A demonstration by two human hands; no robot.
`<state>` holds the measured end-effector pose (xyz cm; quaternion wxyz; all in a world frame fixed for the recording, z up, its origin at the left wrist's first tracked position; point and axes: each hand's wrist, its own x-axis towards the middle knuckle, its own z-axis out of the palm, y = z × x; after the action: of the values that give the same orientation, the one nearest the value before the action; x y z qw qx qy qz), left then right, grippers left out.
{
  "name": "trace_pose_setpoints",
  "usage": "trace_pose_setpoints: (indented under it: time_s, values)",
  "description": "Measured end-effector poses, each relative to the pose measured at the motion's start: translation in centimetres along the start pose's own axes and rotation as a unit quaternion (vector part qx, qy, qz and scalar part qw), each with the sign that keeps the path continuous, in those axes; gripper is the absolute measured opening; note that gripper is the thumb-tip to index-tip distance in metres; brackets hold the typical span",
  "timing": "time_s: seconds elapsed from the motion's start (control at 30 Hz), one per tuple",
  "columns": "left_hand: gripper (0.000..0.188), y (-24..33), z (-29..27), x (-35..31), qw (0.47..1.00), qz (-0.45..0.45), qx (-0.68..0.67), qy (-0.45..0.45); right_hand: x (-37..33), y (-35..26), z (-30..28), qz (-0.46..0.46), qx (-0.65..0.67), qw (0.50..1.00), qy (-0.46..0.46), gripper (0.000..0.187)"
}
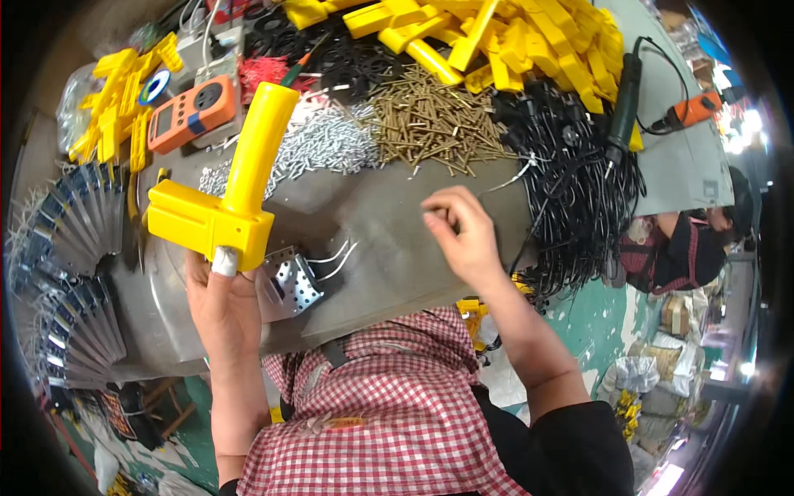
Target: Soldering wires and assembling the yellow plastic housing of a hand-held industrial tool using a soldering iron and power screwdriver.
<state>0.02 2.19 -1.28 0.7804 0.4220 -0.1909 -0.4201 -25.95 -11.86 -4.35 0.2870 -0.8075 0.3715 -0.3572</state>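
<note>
My left hand (222,302) grips a yellow plastic housing (248,169) at its lower end, the thumb wrapped in white tape. The housing has a round tube pointing up and a boxy arm to the left. Right beside that hand, a perforated metal plate (299,285) with two white wires (335,263) lies on the table. Over the middle of the grey table (372,248), my right hand (465,236) has its fingers curled in toward the thumb. Whatever it may hold is hidden.
Silver screws (327,145) and brass-coloured pins (434,120) lie in heaps behind my hands. Yellow housings (529,41) are piled at the back. Black cables (571,190) and a dark-handled tool (626,103) are at the right. An orange meter (192,114) and fanned metal strips (78,215) occupy the left.
</note>
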Motion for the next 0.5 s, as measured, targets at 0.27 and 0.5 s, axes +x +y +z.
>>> trace_pose_setpoints:
  time_s: [0.27,0.5]
  values:
    - [0.057,0.3,0.0,-1.4,0.999,-0.029,0.029,0.03,-1.3,-2.0,-4.6,-0.164,-0.233,0.938,-0.196,0.02]
    - [0.06,-1.2,2.7,-2.6,0.998,-0.024,-0.021,-0.056,2.3,-9.2,-0.5,0.074,0.442,0.891,-0.08,0.022]
